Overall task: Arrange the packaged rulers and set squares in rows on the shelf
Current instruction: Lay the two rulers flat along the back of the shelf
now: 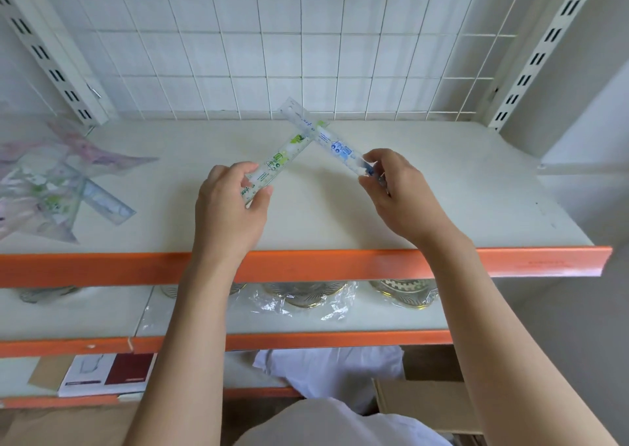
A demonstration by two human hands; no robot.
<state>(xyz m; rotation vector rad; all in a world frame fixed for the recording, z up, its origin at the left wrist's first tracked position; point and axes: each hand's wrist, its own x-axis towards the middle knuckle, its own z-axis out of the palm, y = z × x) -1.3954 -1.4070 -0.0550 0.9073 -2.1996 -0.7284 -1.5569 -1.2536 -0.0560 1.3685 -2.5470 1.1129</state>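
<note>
My left hand (231, 204) pinches the near end of a clear packaged ruler with green print (284, 154). My right hand (394, 187) pinches the near end of a clear ruler with blue print (335, 146). Both rulers are held above the white shelf (425, 207), and their far ends cross near the back grid. A loose pile of packaged rulers and set squares (51, 180) lies at the shelf's left end, with pink, green and blue prints.
A white wire grid (272, 54) backs the shelf, with slotted uprights at both sides. An orange lip (323, 263) edges the front. On the shelf below sit wrapped glass dishes (306, 297). Lower down are booklets (105, 374) and a cardboard box (422, 404).
</note>
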